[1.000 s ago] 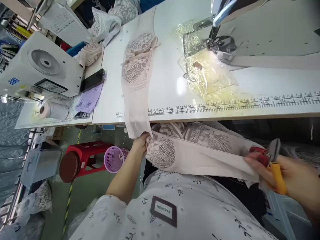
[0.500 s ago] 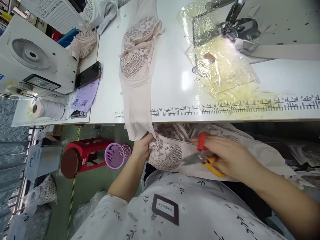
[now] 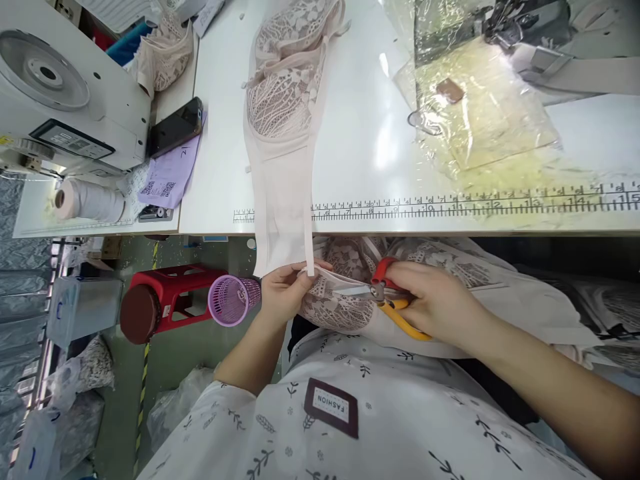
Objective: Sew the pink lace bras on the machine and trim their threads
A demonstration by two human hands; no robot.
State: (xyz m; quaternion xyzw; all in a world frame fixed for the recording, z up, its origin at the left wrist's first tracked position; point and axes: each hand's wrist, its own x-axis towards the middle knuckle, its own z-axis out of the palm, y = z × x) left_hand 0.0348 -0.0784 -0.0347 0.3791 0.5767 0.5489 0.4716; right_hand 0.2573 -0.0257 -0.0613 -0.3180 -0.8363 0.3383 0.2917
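While the left hand pinches fabric just below the front edge of the worktop, the right hand has its fingers wrapped around the red and orange handles of the scissors. The upper lace piece lies along the worktop, its plain band hanging over the edge to the left fingers; the lower lace piece lies across the lap, its near end by the same pinch. This looks like a trimming step — the blades point toward the pinched spot, though whether they touch cloth I cannot tell. A cut there would call for taut fabric and tips kept clear of lace and fingertips.
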